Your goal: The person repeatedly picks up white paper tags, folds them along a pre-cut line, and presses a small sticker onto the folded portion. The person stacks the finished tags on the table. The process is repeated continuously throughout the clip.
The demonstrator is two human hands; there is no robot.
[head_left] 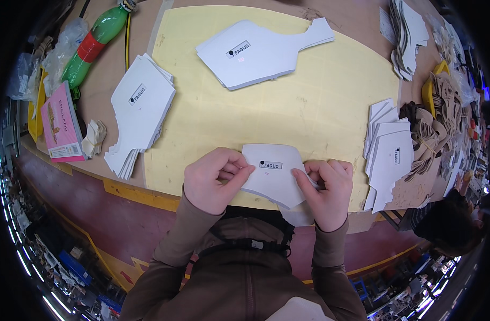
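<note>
Near the table's front edge I hold a small stack of white cut-out pieces [271,184], its top piece bearing a dark printed label. My left hand [210,182] pinches the left edge between thumb and fingers. On the opposite edge, the thumb and curled fingers of my right hand [329,190] grip the same stack. Below its lower right corner another pale piece [298,216] hangs past the table edge. What the pieces are made of cannot be told.
A yellow sheet [245,117] covers the table's middle. White piece stacks lie at the back [261,61], left [135,112] and right [392,160]. A green bottle [103,32] and pink notebook [60,125] lie left; brown pieces [443,107] and a person [448,224] are right.
</note>
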